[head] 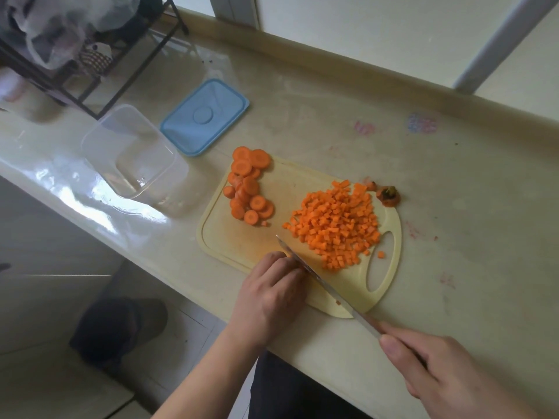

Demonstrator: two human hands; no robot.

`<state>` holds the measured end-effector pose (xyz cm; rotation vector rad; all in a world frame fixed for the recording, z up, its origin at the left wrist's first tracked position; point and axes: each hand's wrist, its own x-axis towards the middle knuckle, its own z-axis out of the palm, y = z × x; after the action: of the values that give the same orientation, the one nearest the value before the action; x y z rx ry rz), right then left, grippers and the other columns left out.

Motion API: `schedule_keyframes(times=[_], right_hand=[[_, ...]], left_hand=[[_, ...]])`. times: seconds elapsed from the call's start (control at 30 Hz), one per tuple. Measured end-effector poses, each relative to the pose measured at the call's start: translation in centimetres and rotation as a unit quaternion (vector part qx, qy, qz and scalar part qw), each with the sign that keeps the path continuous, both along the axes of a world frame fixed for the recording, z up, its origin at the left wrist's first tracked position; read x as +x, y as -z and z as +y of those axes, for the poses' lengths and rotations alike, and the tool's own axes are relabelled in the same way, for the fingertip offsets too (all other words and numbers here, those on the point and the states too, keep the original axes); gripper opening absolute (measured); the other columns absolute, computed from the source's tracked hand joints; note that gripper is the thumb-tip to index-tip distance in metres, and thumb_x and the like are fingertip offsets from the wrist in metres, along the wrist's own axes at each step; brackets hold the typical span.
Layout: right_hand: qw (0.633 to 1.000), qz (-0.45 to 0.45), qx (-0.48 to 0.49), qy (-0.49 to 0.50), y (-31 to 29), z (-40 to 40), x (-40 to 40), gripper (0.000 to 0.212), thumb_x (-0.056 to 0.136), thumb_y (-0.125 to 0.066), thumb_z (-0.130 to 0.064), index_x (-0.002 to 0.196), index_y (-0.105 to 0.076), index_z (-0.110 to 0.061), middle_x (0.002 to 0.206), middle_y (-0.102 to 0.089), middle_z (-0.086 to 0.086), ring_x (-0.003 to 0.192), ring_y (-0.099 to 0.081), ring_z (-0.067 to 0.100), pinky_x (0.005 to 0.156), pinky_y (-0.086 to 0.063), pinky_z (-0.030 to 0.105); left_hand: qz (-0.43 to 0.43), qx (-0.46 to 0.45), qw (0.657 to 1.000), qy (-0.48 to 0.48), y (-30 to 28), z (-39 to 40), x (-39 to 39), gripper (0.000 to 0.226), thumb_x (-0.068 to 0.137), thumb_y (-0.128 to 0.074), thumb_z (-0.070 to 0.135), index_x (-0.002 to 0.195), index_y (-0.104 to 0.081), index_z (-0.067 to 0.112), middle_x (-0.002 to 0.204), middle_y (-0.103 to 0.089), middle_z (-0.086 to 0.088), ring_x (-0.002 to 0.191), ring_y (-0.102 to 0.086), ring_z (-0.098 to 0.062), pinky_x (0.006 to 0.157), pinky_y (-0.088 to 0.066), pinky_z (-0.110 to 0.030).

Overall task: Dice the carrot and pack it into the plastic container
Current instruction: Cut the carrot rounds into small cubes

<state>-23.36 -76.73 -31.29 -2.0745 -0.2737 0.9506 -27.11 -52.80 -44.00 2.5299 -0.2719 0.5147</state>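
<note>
Right hand (pixel 447 367) grips knife (pixel 320 281) handle, blade angled across cutting board (pixel 242 240). Left hand (pixel 272 291) curled beside blade, likely pinning hidden carrot; can't confirm. Diced pile (pixel 335 225) right, slices (pixel 248 189) left awaiting cuts. Container (pixel 133 152) open on bench (pixel 453 207).

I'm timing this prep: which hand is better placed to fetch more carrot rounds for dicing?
The left hand. It rests on the cutting board beside the blade, on the side nearer the carrot rounds, while the right hand grips the knife.
</note>
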Motion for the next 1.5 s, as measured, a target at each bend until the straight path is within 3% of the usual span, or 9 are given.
schedule_keyframes(times=[0.1, 0.3, 0.47, 0.63, 0.93, 1.1, 1.23, 1.33, 1.5], right_hand=[[0.999, -0.03, -0.013, -0.007, 0.9, 0.4, -0.1, 0.026, 0.089, -0.041, -0.061, 0.112, -0.053, -0.057, 0.061, -0.048, -0.05, 0.073, -0.052, -0.026, 0.065, -0.035, -0.003], [0.999, -0.004, 0.027, -0.021, 1.0, 1.5, 1.1, 0.022, 0.088, -0.037, -0.047, 0.083, -0.057, -0.054, 0.047, -0.048, -0.025, 0.052, -0.051, -0.006, 0.054, -0.034, 0.005], [0.999, 0.006, 0.034, 0.022, 1.1, -0.2, 0.5, 0.026, 0.088, -0.034, -0.062, 0.075, -0.057, -0.064, 0.048, -0.034, -0.003, 0.044, -0.035, 0.004, 0.047, -0.031, 0.022], [0.999, 0.022, 0.003, -0.047, 0.1, 0.1, 0.3, 0.045, 0.083, -0.037, -0.052, 0.124, -0.055, -0.045, 0.044, -0.05, -0.027, 0.049, -0.051, -0.003, 0.052, -0.033, 0.007], [0.998, -0.037, 0.005, -0.042, 1.2, 1.1, -0.2, 0.043, 0.087, -0.028, -0.066, 0.118, -0.054, -0.053, 0.074, -0.053, -0.052, 0.081, -0.055, -0.024, 0.073, -0.042, 0.003], [0.998, -0.034, 0.046, -0.014, 2.2, 2.3, 0.5, 0.026, 0.085, -0.034, -0.058, 0.074, -0.057, -0.057, 0.048, -0.045, -0.01, 0.048, -0.046, 0.003, 0.049, -0.036, 0.018], [0.999, 0.008, 0.049, 0.008, 1.6, 1.0, 0.8, 0.032, 0.083, -0.036, -0.058, 0.087, -0.065, -0.044, 0.046, -0.04, -0.006, 0.043, -0.04, 0.003, 0.046, -0.033, 0.017], [0.998, 0.024, 0.046, -0.028, 0.6, 0.8, 0.3, 0.038, 0.085, -0.038, -0.053, 0.113, -0.063, -0.049, 0.044, -0.041, -0.014, 0.044, -0.043, 0.0, 0.049, -0.032, 0.009], [0.995, 0.033, 0.034, -0.093, -0.1, 1.6, 0.0, 0.028, 0.097, -0.041, -0.03, 0.119, -0.052, -0.044, 0.046, -0.045, -0.043, 0.06, -0.05, -0.023, 0.059, -0.036, 0.001]], left_hand=[[-0.003, -0.008, 1.0, -0.005, 0.0, -0.1, 0.0, 0.014, 0.094, -0.068, 0.01, 0.099, -0.077, 0.001, 0.106, -0.073, -0.012, 0.101, -0.067, -0.03, 0.09, -0.055, -0.036], [-0.008, -0.006, 1.0, -0.013, -0.3, -0.3, 0.0, 0.022, 0.102, -0.059, 0.014, 0.097, -0.077, 0.001, 0.101, -0.071, -0.011, 0.099, -0.063, -0.028, 0.089, -0.054, -0.032], [-0.011, -0.009, 1.0, -0.018, 0.2, 0.1, -0.6, 0.007, 0.088, -0.075, 0.003, 0.093, -0.075, -0.002, 0.098, -0.067, -0.014, 0.097, -0.062, -0.031, 0.089, -0.053, -0.035], [-0.023, -0.003, 1.0, -0.011, 0.3, 0.2, -0.7, 0.006, 0.088, -0.073, 0.004, 0.091, -0.074, -0.001, 0.096, -0.069, -0.013, 0.092, -0.063, -0.032, 0.084, -0.053, -0.037], [-0.024, -0.026, 0.999, -0.025, 0.4, -0.2, -0.6, 0.026, 0.103, -0.059, 0.018, 0.096, -0.078, 0.002, 0.104, -0.074, -0.01, 0.098, -0.067, -0.028, 0.088, -0.056, -0.034], [-0.024, -0.032, 0.999, -0.029, 0.6, -0.1, -0.9, 0.023, 0.102, -0.061, 0.017, 0.094, -0.077, 0.002, 0.099, -0.071, -0.009, 0.097, -0.065, -0.026, 0.085, -0.055, -0.033], [-0.031, -0.102, 0.994, -0.037, 0.1, 0.2, -1.3, 0.012, 0.093, -0.068, 0.008, 0.09, -0.076, 0.0, 0.095, -0.069, -0.01, 0.095, -0.064, -0.023, 0.087, -0.054, -0.029], [-0.007, -0.203, 0.967, -0.152, -0.5, 0.4, -2.0, 0.009, 0.089, -0.065, 0.011, 0.089, -0.073, 0.005, 0.096, -0.067, 0.0, 0.095, -0.065, -0.016, 0.087, -0.052, -0.026], [0.095, -0.378, 0.843, -0.371, -2.3, 0.8, -1.3, 0.035, 0.092, -0.059, -0.003, 0.091, -0.066, 0.032, 0.092, -0.069, 0.017, 0.095, -0.065, -0.003, 0.086, -0.05, -0.012]])
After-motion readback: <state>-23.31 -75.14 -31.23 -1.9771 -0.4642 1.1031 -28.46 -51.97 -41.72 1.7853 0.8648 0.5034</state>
